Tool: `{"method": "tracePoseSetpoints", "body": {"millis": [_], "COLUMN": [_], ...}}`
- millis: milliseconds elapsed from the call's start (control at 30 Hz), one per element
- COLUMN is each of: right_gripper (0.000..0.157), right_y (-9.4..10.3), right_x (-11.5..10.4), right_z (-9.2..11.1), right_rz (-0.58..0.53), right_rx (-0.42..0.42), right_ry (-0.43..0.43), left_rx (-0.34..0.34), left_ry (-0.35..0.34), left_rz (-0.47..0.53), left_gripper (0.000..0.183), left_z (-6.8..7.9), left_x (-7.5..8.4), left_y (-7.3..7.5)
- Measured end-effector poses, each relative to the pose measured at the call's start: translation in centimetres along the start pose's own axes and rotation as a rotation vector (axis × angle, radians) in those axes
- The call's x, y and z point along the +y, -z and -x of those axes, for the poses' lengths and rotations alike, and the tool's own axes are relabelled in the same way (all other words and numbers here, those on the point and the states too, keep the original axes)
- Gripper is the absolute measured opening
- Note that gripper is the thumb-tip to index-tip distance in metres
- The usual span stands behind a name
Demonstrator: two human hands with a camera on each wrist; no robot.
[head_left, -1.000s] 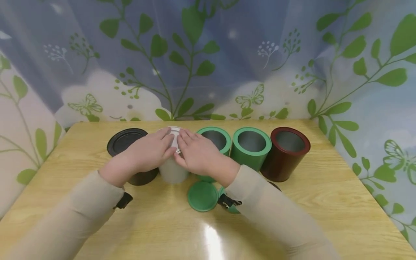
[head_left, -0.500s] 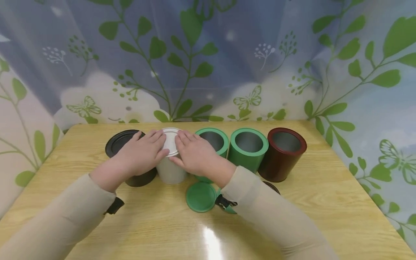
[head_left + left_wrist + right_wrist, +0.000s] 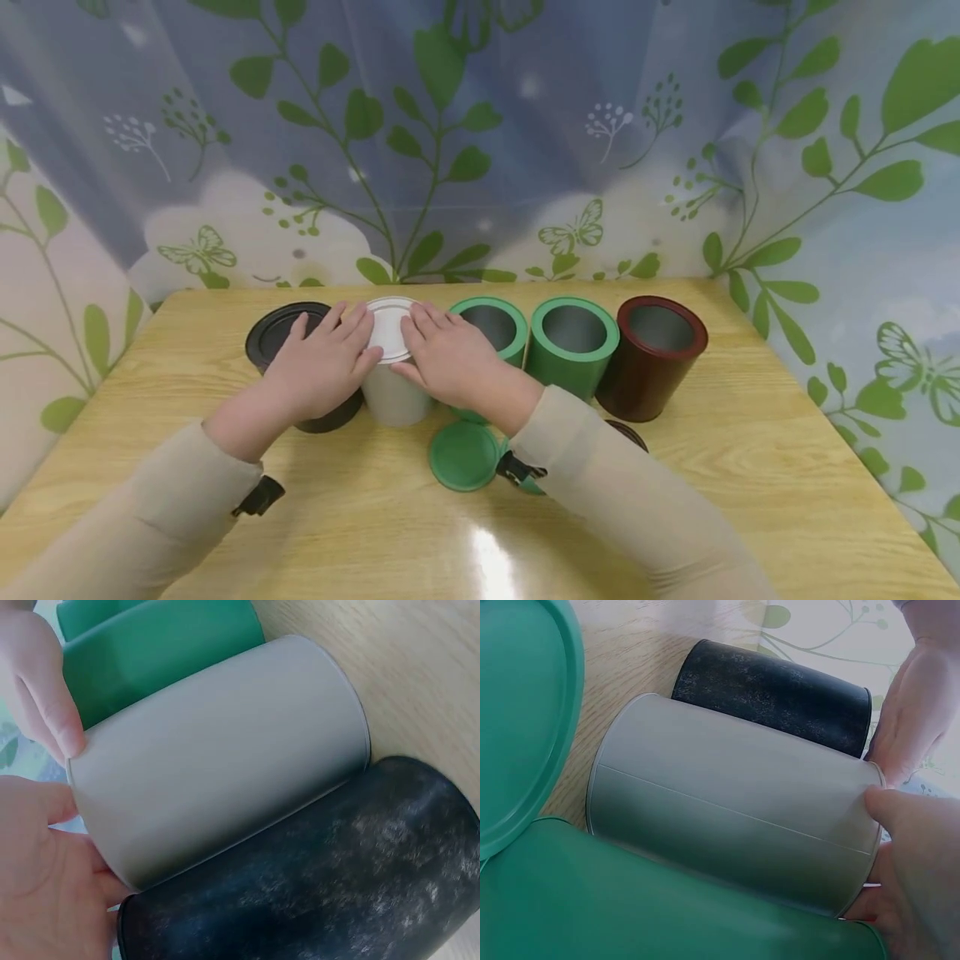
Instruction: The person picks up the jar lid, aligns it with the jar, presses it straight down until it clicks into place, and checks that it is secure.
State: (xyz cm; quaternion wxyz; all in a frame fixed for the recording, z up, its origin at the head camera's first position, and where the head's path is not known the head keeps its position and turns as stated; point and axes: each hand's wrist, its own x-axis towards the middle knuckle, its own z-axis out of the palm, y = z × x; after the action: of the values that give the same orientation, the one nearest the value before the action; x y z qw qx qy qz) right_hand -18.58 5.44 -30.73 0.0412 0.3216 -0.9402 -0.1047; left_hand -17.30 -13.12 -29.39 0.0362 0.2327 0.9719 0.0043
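White can [image 3: 396,402] upright on the table [image 3: 360,533], in the row between the black can [image 3: 335,415] and the left green can [image 3: 519,332]; white lid [image 3: 388,330] on top looks level, seems seated; left hand [image 3: 317,364] laid flat at the lid's left edge, fingers spread, not curled round anything; right hand [image 3: 452,352] on the opposite edge, fingers straight over the top, thumb down by the near rim, no real grip either; hands on both sides probably so pressure falls evenly and the lid doesn't tip; left fingers also overlap the black can's top, contact there can't tell; cans set close side by side, likely for easy reach and so neighbours steady each other; left green can, right green can [image 3: 568,372] and dark red can [image 3: 639,385] uncovered, grey insides showing; green lid [image 3: 462,456] flat in front, second green lid [image 3: 534,486] and dark lid [image 3: 628,433] partly hidden by the right arm, probably kept near matching cans
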Motion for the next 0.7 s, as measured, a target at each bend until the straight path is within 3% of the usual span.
{"method": "tracePoseSetpoints", "body": {"millis": [267,700], "right_gripper": [0.063,0.069], "right_y": [-0.2,0.0], "right_x": [0.0,0.1], "right_z": [0.1,0.1], "right_rz": [0.015,0.008], "right_rx": [0.036,-0.008], "right_ry": [0.009,-0.011], "left_rx": [0.043,0.137], "left_ry": [0.03,0.065], "left_rz": [0.024,0.022], "left_gripper": [0.058,0.056], "left_z": [0.1,0.2], "left_x": [0.3,0.8], "left_y": [-0.6,-1.6]}}
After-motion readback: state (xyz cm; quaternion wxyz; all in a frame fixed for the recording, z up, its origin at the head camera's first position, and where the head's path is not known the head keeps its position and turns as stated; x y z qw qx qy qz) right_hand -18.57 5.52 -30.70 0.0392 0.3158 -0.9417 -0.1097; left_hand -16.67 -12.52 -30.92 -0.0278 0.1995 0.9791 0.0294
